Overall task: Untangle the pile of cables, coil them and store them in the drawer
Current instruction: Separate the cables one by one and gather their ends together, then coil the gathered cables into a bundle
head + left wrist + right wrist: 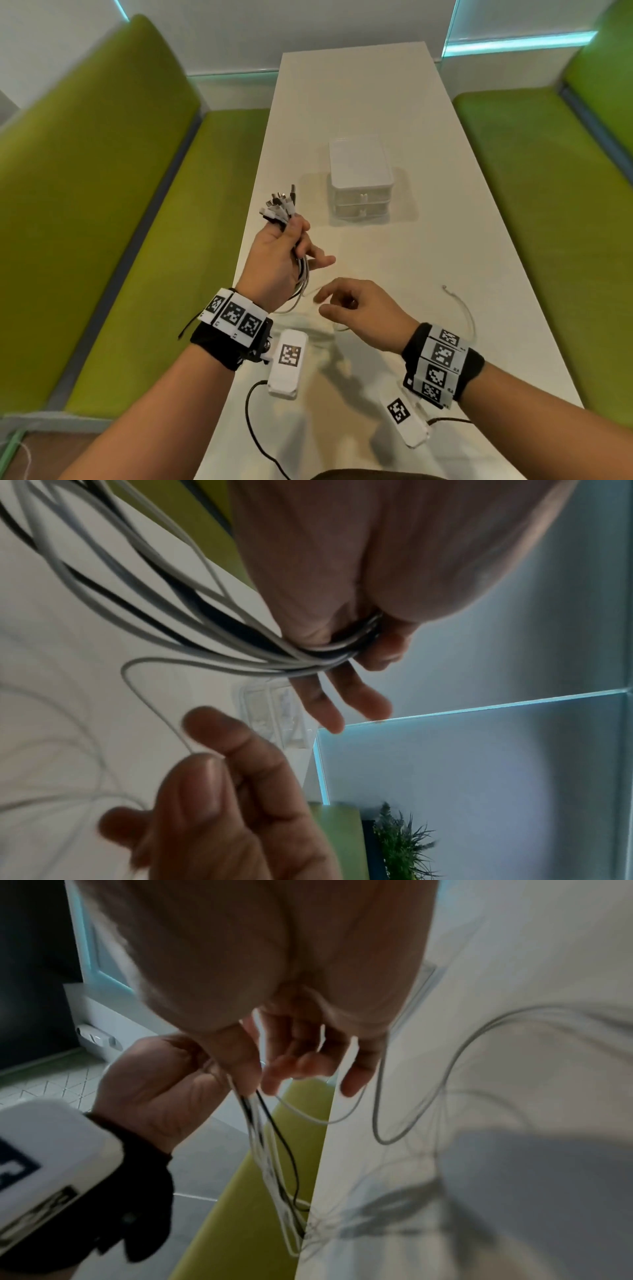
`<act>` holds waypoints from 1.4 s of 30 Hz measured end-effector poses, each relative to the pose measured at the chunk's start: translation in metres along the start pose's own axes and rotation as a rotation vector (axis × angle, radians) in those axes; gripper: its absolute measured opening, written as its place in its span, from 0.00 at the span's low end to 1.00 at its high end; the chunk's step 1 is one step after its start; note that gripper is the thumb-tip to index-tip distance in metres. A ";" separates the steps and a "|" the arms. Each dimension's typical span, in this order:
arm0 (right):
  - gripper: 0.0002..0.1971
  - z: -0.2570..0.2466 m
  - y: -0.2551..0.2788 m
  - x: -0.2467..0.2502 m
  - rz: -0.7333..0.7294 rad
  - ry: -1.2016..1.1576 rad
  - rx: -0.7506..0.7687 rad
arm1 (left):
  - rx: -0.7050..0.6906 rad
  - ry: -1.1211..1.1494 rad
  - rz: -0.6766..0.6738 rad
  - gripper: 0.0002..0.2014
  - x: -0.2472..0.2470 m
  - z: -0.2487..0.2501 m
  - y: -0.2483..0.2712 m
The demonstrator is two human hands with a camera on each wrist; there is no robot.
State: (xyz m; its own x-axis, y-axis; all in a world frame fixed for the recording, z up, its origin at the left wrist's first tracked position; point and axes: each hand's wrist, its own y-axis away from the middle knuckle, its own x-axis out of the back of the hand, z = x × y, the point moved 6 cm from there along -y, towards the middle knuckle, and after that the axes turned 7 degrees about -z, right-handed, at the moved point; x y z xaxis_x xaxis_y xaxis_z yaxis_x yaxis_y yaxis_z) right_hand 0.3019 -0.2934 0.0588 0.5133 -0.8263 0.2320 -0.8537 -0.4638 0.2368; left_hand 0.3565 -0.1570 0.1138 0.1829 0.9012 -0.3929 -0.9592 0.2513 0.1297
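To your far left a green bench [113, 192] runs along the white table [376, 113]. Your left hand [279, 255] is raised over the table's left edge, gripping a bundle of cables [279, 209]: the thumb and the upper fingers curl round it, while two fingers [346, 704] stick out straight and slightly apart below the grip. The plug ends fan out above your fist, mostly white with a few dark ones. Beneath the hand the white and black strands hang down in loose loops toward the table edge; the right wrist view shows them dropping past that edge.

Just right of that hand and a little lower, your right hand [358, 305] hovers over the table with its fingers loosely curled. In the left wrist view its thumb and forefinger pinch one thin white cable [154, 696] that runs up into the bundle. The other fingers are bent and apart, holding nothing that shows.

Farther up the table, to the right of the bundle, stands the white drawer box [360, 178], both drawers shut. Well to the right of your right hand a loose white cable [462, 305] lies curved on the tabletop, its plug end pointing away from you. Another green bench [534, 205] lines the far right.
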 end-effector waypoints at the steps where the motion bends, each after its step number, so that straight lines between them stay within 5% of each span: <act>1: 0.12 0.000 0.000 0.004 0.029 0.027 -0.009 | 0.009 -0.002 -0.011 0.12 -0.001 0.000 0.001; 3: 0.18 -0.007 0.000 0.007 0.012 -0.010 -0.008 | 0.026 0.013 -0.032 0.12 -0.005 -0.004 0.003; 6: 0.12 -0.020 -0.002 0.006 -0.066 -0.023 -0.009 | 0.049 0.083 -0.045 0.11 -0.012 -0.013 0.006; 13: 0.05 -0.018 -0.014 0.011 0.180 0.021 0.026 | -0.006 0.091 -0.027 0.10 -0.020 -0.008 0.008; 21: 0.07 -0.014 -0.016 0.013 0.234 -0.016 -0.057 | -0.035 0.077 -0.033 0.10 -0.014 -0.001 0.007; 32: 0.05 0.007 -0.020 0.003 0.139 -0.162 -0.165 | -0.075 0.023 -0.046 0.11 -0.022 0.007 0.007; 35: 0.09 0.011 -0.013 0.008 0.095 -0.033 -0.144 | -0.128 0.047 -0.014 0.12 -0.016 0.024 0.005; 40: 0.20 0.018 0.004 0.043 0.101 0.102 -0.067 | -0.139 -0.175 0.123 0.12 0.017 0.042 0.002; 42: 0.16 0.022 0.009 0.065 0.089 0.081 -0.051 | -0.103 -0.575 0.153 0.13 0.029 0.043 0.001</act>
State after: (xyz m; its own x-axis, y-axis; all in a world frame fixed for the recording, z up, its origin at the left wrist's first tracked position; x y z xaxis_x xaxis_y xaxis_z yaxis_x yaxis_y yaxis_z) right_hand 0.3261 -0.3581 0.0555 0.4429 -0.8341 0.3288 -0.8916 -0.3713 0.2590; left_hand 0.3700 -0.1153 0.1417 0.1006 0.9781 0.1824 -0.9946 0.0938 0.0454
